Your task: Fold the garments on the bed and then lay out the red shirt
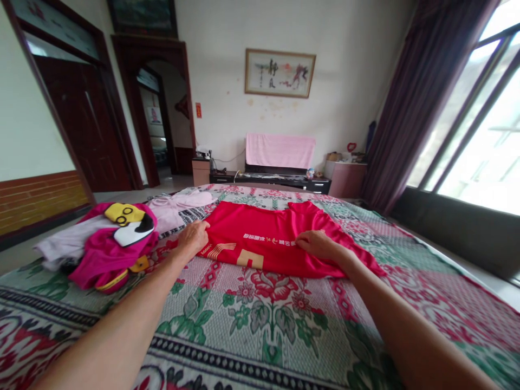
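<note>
Floral bedspread [260, 319] underneath, red shirt [280, 238] spread flat mid-bed. Left hand [194, 236] pinching shirt's left edge, right hand [317, 244] pressed flat on shirt's right half. Clothes pile [109, 244] just left.

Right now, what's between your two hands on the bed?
Red shirt cloth with white writing lies between the left hand and the right hand; both rest on the shirt. The head view shows it.
</note>
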Demonstrator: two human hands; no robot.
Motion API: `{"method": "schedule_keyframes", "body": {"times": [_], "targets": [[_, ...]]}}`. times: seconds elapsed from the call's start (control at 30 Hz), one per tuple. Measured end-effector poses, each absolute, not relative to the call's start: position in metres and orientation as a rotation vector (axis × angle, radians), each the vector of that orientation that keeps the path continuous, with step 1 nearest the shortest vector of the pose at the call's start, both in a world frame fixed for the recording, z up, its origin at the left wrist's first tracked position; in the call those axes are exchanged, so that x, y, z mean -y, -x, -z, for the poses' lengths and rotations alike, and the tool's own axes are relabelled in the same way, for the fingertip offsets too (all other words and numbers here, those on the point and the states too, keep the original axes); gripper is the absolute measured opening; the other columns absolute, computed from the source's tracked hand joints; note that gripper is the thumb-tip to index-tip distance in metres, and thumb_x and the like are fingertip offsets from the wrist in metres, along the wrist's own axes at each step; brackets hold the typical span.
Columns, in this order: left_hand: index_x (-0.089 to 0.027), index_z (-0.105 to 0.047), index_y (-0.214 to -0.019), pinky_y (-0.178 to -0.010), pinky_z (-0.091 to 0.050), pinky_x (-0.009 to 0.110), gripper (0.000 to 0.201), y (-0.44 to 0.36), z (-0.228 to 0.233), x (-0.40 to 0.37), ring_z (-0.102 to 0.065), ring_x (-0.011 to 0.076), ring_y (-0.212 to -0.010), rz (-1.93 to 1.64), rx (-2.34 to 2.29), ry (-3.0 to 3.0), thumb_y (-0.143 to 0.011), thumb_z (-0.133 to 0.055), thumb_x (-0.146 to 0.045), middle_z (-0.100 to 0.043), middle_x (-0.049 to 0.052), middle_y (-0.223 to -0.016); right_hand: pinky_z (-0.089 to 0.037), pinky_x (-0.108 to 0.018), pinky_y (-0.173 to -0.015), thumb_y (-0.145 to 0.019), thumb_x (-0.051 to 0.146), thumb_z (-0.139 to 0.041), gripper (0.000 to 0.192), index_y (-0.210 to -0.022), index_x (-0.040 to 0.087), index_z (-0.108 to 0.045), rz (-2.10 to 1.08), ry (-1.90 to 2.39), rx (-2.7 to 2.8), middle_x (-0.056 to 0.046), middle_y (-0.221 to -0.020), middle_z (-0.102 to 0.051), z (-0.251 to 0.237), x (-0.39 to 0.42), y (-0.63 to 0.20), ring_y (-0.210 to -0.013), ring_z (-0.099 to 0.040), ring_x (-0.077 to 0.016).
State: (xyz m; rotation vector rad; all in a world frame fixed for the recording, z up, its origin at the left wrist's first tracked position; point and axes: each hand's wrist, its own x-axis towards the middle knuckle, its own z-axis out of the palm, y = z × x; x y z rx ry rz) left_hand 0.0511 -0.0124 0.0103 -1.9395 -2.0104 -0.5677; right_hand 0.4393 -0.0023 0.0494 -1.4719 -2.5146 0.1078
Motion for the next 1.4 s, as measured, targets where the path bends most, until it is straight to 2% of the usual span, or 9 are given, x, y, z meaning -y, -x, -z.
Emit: {"method": "schedule_keyframes", "body": {"times": [0.07,0.23,0.33,0.6,0.73,0.9,1.07,1.2,1.4], "targets": [[-0.018,-0.067,-0.108,-0.096,-0.044,0.029,0.035,-0.059,-0.012,0.01,-0.061,0.0191,-0.104,0.639,1.86,2.037,-0.081,-0.045,-0.016,-0.067,0.008,-0.11,-0.038,-0.023,-0.065,-0.083,0.019,-0.048,0.027,-0.091,0.018,-0.074,-0.203,1.48,2.528,-0.006,-0.091,-0.073,-0.052,0.003,-0.443,-0.077,-0.062,-0.015],[-0.019,-0.07,-0.095,-0.094,-0.045,0.03,0.028,-0.085,-0.007,0.005,-0.062,0.0193,-0.097,0.612,1.617,2.336,-0.086,-0.046,-0.031,-0.069,0.007,-0.101,-0.031,-0.023,-0.054,-0.08,0.021,-0.052,0.021,-0.07,0.014,-0.069,-0.291,1.466,2.586,-0.002,-0.062,-0.063,-0.056,0.005,-0.446,-0.056,-0.051,-0.0093],[-0.019,-0.07,-0.096,-0.092,-0.046,0.033,0.031,-0.095,0.001,0.006,-0.063,0.0217,-0.096,0.559,1.647,2.327,-0.087,-0.046,-0.037,-0.069,0.008,-0.1,-0.027,-0.023,-0.051,-0.083,0.022,-0.051,0.024,-0.065,0.014,-0.065,-0.239,1.414,2.621,-0.001,-0.057,-0.058,-0.053,0.001,-0.447,-0.052,-0.044,-0.0077],[-0.017,-0.069,-0.103,-0.093,-0.047,0.033,0.037,-0.091,0.007,0.005,-0.064,0.0224,-0.099,0.591,1.675,2.313,-0.085,-0.046,-0.039,-0.069,0.01,-0.105,-0.036,-0.022,-0.061,-0.085,0.028,-0.05,0.025,-0.082,0.017,-0.072,-0.054,1.492,2.366,-0.004,-0.077,-0.07,-0.048,-0.005,-0.454,-0.066,-0.058,-0.0126],[-0.016,-0.068,-0.109,-0.097,-0.046,0.033,0.041,-0.097,0.005,0.001,-0.062,0.0233,-0.105,0.692,1.599,2.353,-0.085,-0.044,-0.039,-0.068,0.011,-0.114,-0.042,-0.023,-0.07,-0.084,0.021,-0.044,0.031,-0.095,0.018,-0.073,0.077,1.812,1.923,-0.006,-0.089,-0.072,-0.058,-0.012,-0.482,-0.081,-0.063,-0.0168],[-0.015,-0.067,-0.113,-0.103,-0.043,0.034,0.042,-0.141,0.0,-0.014,-0.059,0.0239,-0.114,0.664,1.551,2.428,-0.086,-0.045,-0.037,-0.065,0.013,-0.121,-0.044,-0.038,-0.089,-0.081,0.025,-0.048,0.042,-0.119,0.016,-0.064,-0.011,2.272,1.441,-0.015,-0.118,-0.065,-0.05,-0.013,-0.523,-0.11,-0.059,-0.0283],[-0.016,-0.067,-0.111,-0.102,-0.042,0.034,0.036,-0.197,0.009,-0.024,-0.058,0.0237,-0.113,0.546,1.582,2.478,-0.088,-0.048,-0.035,-0.065,0.014,-0.118,-0.04,-0.05,-0.095,-0.081,0.044,-0.049,0.052,-0.119,0.012,-0.062,-0.07,2.436,1.409,-0.022,-0.129,-0.054,-0.039,-0.01,-0.536,-0.12,-0.05,-0.0362],[-0.02,-0.064,-0.115,-0.098,-0.044,0.04,0.04,-0.215,0.018,-0.016,-0.056,0.0266,-0.113,0.529,1.73,2.379,-0.09,-0.044,-0.044,-0.061,0.013,-0.122,-0.041,-0.046,-0.096,-0.078,0.049,-0.055,0.049,-0.111,0.014,-0.066,-0.088,2.469,1.426,-0.02,-0.125,-0.058,-0.04,-0.012,-0.539,-0.119,-0.051,-0.0342],[-0.024,-0.059,-0.121,-0.103,-0.039,0.041,0.04,-0.212,0.018,-0.007,-0.048,0.026,-0.124,0.517,1.751,2.392,-0.091,-0.043,-0.044,-0.053,0.011,-0.135,-0.047,-0.037,-0.087,-0.086,0.033,-0.045,0.04,-0.105,0.008,-0.07,-0.101,2.379,1.508,-0.023,-0.113,-0.065,-0.043,-0.013,-0.546,-0.11,-0.06,-0.0313]]}}
